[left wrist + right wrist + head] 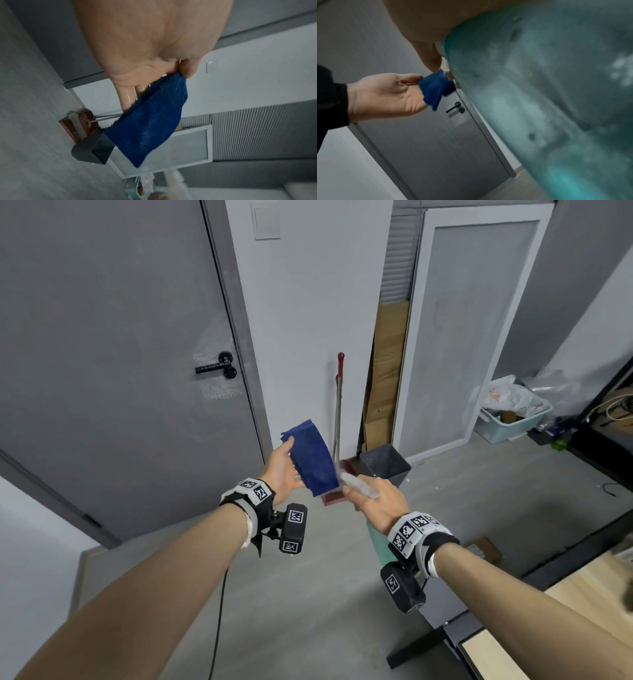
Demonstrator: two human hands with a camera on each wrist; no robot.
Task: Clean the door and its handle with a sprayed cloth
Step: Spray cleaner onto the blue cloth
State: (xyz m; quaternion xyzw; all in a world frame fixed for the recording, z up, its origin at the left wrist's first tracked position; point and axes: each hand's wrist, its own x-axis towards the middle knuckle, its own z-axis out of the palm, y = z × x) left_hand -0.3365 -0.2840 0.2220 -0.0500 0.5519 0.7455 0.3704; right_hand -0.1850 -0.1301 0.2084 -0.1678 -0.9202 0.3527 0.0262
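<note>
My left hand [281, 470] holds a folded blue cloth [313, 460] up in front of me, thumb pinching its top edge against the fingers [126, 97]. The cloth [150, 121] hangs across my palm. My right hand [373, 501] grips a teal spray bottle [539, 94], its white nozzle [356, 484] pointing at the cloth from close range. The grey door [102, 337] stands shut to the left, with a black lever handle [214, 368] and a round lock under it. In the right wrist view the handle [453, 107] shows behind the cloth [435, 88].
A red-handled broom and dustpan [339, 405] lean on the white wall beside a dark waste bin [383, 463] and flattened cardboard [387, 371]. A frosted panel door [472, 337], a pale tub of bags [513, 419] and a wood-topped desk [582, 594] stand right.
</note>
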